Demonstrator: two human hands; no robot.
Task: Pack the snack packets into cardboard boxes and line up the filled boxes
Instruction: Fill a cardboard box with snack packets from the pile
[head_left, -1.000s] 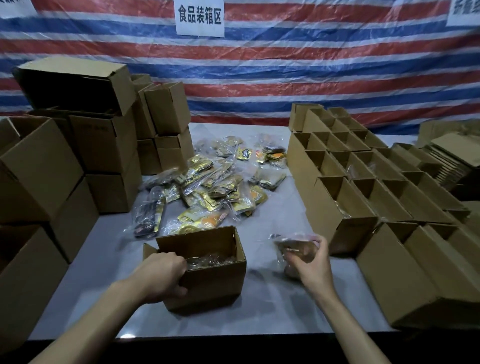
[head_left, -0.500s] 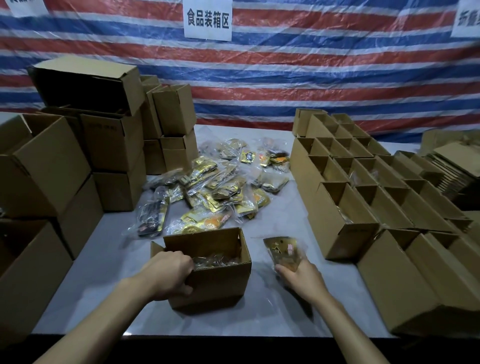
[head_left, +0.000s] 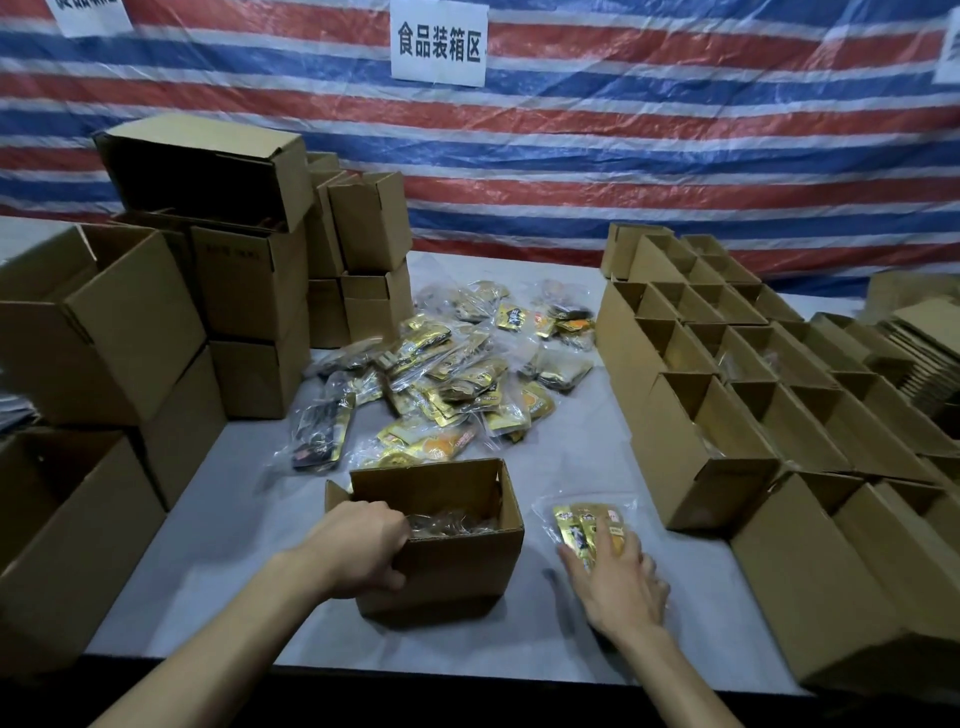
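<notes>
Head view: lowered since a second ago, now presses snack packet (head_left: 576, 519) flat on table (head_left: 249, 519) just right of open box (head_left: 457, 566) with straight-fingered right hand (head_left: 618, 577); not yet packed. Lies lengthwise away from body, far end leaning toward box. Grips box's near-left rim with left hand (head_left: 358, 551)

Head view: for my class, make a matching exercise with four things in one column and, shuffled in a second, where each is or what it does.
1 left hand
2 right hand
3 pile of snack packets
4 white sign

A hangs on the striped tarpaulin
B grips the rim of the open cardboard box
C rests on a gold packet on the table
D lies beyond that box

Pairs: 1-B, 2-C, 3-D, 4-A
</notes>
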